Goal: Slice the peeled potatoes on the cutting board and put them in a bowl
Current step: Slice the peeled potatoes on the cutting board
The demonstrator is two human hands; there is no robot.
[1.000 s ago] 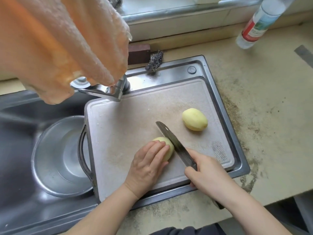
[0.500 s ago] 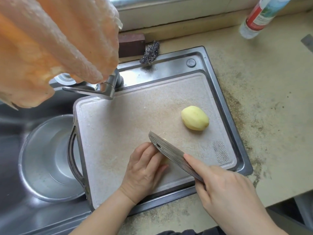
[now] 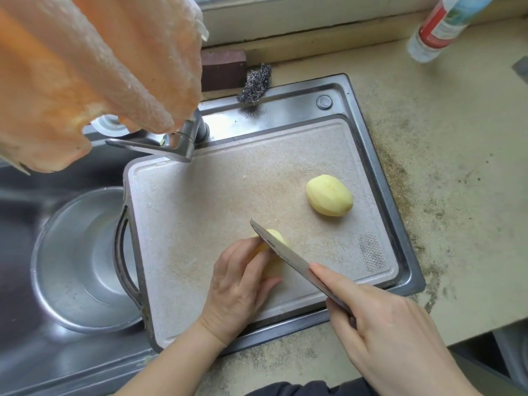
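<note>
Down comes the knife (image 3: pixel 288 257) since half a second ago, when its blade hovered flat above the left hand; now the edge sits across the near potato (image 3: pixel 274 247), whose yellow top shows again past the fingers. Biggest thing first: the steel sink (image 3: pixel 288 110) carries faint lettering stamped on its back ledge, too blurred to read. Bridging its right basin is the cutting board (image 3: pixel 200 201), resting on the sink's rim, presumably so scraps and water drop below. Left of the board, down in the other basin, waits the metal bowl (image 3: pixel 71 258), close by the board's handle, a short carry for the slices, and nothing is in it yet. Up at the top right lies a bottle (image 3: pixel 440 27) with a red and white label, print unreadable. On to the hands: the left hand (image 3: pixel 240 284) curls its fingers over the near potato, pinning it to the board so it cannot roll. The right hand (image 3: pixel 385 324) wraps the knife's handle, forefinger stretched along the blade's spine to steer the cut. Second potato (image 3: pixel 329 195) sits whole, well apart toward the board's far right.
</note>
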